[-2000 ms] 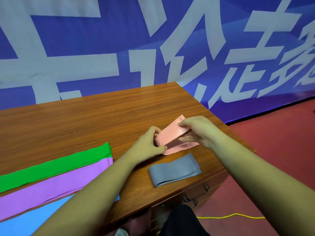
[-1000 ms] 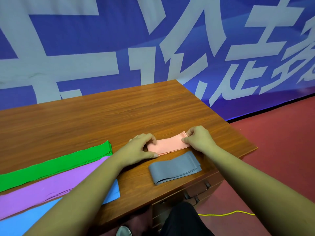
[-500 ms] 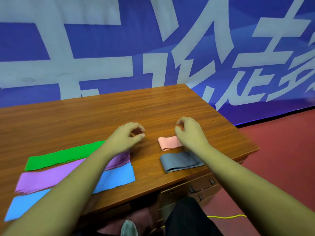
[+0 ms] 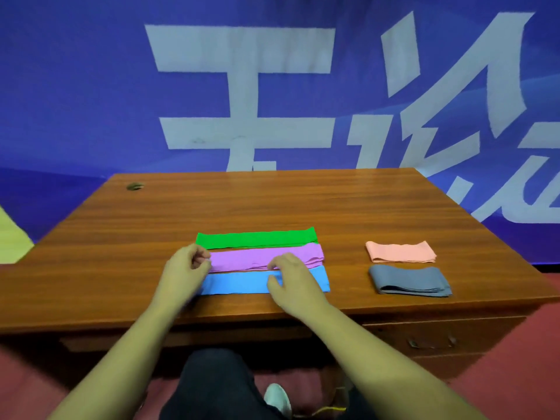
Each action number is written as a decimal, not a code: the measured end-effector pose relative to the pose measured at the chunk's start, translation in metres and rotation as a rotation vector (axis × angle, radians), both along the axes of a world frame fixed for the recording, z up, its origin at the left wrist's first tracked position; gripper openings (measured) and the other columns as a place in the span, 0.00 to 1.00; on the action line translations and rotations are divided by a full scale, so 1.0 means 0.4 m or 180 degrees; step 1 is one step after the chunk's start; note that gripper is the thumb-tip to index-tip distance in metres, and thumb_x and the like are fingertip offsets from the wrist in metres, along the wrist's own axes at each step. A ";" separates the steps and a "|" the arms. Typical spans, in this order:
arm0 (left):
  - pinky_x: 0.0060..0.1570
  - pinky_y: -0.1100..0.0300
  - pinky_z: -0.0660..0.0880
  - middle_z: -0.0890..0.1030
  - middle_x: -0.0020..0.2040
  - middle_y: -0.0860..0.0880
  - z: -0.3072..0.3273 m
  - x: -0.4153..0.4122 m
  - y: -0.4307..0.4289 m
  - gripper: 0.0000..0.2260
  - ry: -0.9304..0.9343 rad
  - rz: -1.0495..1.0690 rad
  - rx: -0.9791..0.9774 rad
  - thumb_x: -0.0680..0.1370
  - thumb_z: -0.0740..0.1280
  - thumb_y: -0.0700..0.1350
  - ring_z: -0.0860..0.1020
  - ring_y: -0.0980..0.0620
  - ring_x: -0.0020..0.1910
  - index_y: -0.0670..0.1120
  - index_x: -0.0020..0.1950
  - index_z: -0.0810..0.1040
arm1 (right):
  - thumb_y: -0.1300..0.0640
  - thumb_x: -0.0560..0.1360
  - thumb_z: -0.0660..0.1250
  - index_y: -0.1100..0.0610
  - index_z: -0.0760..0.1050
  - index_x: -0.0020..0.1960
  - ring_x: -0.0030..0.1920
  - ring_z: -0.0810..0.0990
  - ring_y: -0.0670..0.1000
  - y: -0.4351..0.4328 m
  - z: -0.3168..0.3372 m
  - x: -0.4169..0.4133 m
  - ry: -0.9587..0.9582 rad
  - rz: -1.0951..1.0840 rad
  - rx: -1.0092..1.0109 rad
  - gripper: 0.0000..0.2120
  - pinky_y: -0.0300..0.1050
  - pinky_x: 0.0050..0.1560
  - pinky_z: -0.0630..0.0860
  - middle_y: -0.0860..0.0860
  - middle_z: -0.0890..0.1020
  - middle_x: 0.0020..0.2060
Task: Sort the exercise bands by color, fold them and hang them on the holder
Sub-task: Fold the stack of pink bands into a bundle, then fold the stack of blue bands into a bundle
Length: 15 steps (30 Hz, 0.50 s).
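Head view: green band (image 4: 257, 240), purple band (image 4: 242, 259) and blue band (image 4: 236, 284) lie flat, lengthwise along the desk's (image 4: 272, 204) front edge; folded pink band (image 4: 400, 252) and grey band (image 4: 409, 280) sit near its right edge. Left hand (image 4: 181, 274) and right hand (image 4: 292, 283) curl at the purple band, grip unclear.

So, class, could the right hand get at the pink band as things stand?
Probably yes: the right hand sits at the purple band, and only bare desk lies between it and the pink band. The grey band lies nearer the edge, off that path.
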<state>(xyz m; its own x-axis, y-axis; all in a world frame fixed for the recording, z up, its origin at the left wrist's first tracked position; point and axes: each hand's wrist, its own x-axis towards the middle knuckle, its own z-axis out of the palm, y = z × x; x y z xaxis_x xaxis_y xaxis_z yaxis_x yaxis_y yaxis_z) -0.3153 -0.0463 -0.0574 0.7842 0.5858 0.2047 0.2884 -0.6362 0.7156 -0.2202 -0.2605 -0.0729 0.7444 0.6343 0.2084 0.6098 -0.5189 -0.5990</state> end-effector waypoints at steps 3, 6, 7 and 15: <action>0.47 0.53 0.72 0.78 0.43 0.44 -0.059 -0.049 0.038 0.06 0.0153 0.0497 0.0150 0.71 0.70 0.38 0.77 0.43 0.46 0.46 0.45 0.76 | 0.56 0.74 0.61 0.60 0.78 0.58 0.59 0.75 0.55 0.040 -0.040 -0.048 -0.0154 0.0136 -0.0018 0.16 0.49 0.64 0.70 0.54 0.79 0.54; 0.57 0.49 0.69 0.79 0.51 0.40 -0.102 -0.061 0.054 0.14 0.0596 0.0939 0.0094 0.73 0.71 0.46 0.74 0.37 0.54 0.42 0.55 0.76 | 0.52 0.77 0.60 0.56 0.79 0.59 0.60 0.74 0.52 0.057 -0.077 -0.074 -0.0405 0.0102 -0.0138 0.16 0.49 0.65 0.69 0.50 0.78 0.56; 0.58 0.48 0.69 0.79 0.53 0.38 -0.111 -0.060 0.056 0.18 0.0751 0.1003 0.0111 0.73 0.71 0.49 0.74 0.36 0.56 0.40 0.57 0.76 | 0.51 0.77 0.60 0.55 0.79 0.59 0.61 0.74 0.52 0.059 -0.090 -0.078 -0.0491 0.0069 -0.0148 0.15 0.49 0.65 0.69 0.49 0.77 0.56; 0.56 0.51 0.70 0.80 0.56 0.39 -0.105 -0.017 0.051 0.23 0.1625 0.1109 0.0022 0.70 0.68 0.59 0.75 0.37 0.58 0.42 0.54 0.78 | 0.48 0.78 0.59 0.48 0.76 0.64 0.67 0.69 0.47 0.047 -0.123 -0.078 -0.0730 -0.0008 -0.0240 0.16 0.43 0.69 0.63 0.45 0.73 0.64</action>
<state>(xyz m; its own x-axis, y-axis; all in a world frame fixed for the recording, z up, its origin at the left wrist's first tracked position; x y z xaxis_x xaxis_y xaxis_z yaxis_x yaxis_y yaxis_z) -0.3220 -0.0260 -0.0995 0.5471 0.8251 -0.1412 0.7851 -0.4472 0.4286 -0.2513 -0.2415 -0.1220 0.6848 0.6526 0.3243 0.7240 -0.5587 -0.4045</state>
